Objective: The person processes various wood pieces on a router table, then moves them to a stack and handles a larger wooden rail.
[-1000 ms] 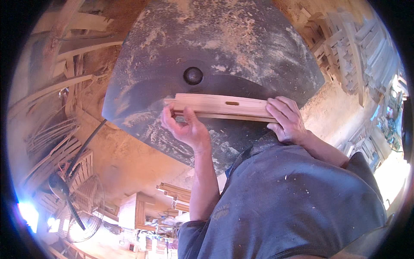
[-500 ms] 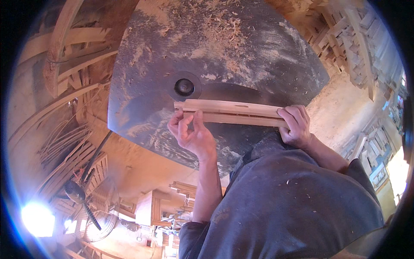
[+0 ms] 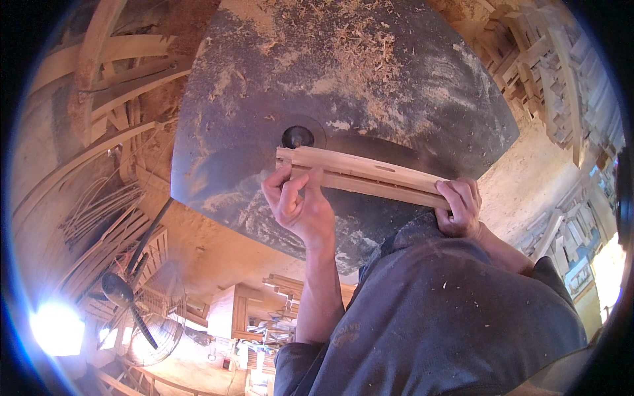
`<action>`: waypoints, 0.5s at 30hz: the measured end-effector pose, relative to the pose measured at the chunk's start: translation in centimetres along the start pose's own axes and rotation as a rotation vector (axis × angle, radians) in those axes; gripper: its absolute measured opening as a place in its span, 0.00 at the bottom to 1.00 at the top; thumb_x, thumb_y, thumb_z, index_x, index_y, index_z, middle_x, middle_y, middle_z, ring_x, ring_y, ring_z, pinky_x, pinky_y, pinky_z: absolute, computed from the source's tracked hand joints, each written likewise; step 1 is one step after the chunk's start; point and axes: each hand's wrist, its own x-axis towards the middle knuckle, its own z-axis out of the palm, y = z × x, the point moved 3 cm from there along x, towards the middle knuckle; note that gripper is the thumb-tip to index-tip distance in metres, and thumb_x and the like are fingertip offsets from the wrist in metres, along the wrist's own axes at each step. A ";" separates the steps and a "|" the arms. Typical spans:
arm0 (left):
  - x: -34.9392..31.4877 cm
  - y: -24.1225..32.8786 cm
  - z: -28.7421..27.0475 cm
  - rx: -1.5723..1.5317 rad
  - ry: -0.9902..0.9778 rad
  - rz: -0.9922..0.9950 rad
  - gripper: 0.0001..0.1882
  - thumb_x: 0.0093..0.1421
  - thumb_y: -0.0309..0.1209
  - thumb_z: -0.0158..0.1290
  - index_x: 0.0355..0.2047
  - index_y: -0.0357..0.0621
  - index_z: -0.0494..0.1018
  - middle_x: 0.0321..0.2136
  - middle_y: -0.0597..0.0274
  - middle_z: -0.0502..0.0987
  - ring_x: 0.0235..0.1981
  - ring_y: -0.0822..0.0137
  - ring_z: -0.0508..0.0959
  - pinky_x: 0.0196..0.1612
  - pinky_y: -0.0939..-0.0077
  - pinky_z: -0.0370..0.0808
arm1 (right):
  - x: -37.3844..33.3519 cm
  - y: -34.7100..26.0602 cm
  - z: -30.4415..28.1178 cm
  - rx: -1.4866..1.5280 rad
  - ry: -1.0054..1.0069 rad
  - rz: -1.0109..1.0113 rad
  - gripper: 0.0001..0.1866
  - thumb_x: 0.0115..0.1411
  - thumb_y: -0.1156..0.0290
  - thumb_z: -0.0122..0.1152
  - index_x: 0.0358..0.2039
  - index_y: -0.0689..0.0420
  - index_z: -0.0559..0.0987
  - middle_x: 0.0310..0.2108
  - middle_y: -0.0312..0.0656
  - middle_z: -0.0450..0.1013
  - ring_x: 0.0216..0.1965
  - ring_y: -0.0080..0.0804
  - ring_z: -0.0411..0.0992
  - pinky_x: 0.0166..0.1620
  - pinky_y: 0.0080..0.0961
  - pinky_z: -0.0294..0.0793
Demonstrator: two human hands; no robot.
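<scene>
Across the front of a dark machine table, both of my hands hold a pale wooden rail (image 3: 370, 165) with a small oval slot in its face. A dark lengthwise gap runs along it; whether it is one grooved piece or two strips together, I cannot tell. My left hand (image 3: 302, 208) is closed at its left end, thumb and fingertips against the wood. Wrapped around the right end is my right hand (image 3: 461, 206). Just beyond the rail's left end, a round dark spindle (image 3: 298, 136) sits in the table, its near edge close to the wood.
Shavings and sawdust (image 3: 370, 53) lie over the machine table (image 3: 231, 125). Stacked wood offcuts (image 3: 535, 79) stand at the far right, and curved timber pieces (image 3: 125, 56) at the left. A caged fan (image 3: 155, 330) stands at the lower left.
The rail has tilted, its right end coming nearer to me, and its left end now sits closer to the spindle. Both hands keep their hold. My view has shifted slightly.
</scene>
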 end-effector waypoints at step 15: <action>1.2 -1.1 -1.1 0.054 0.027 -0.050 0.09 0.56 0.20 0.68 0.29 0.46 0.78 0.45 0.62 0.75 0.45 0.64 0.75 0.39 0.71 0.72 | 2.2 -0.3 0.7 0.023 0.029 -0.053 0.34 0.33 0.83 0.65 0.49 0.61 0.81 0.41 0.43 0.75 0.39 0.43 0.73 0.41 0.39 0.74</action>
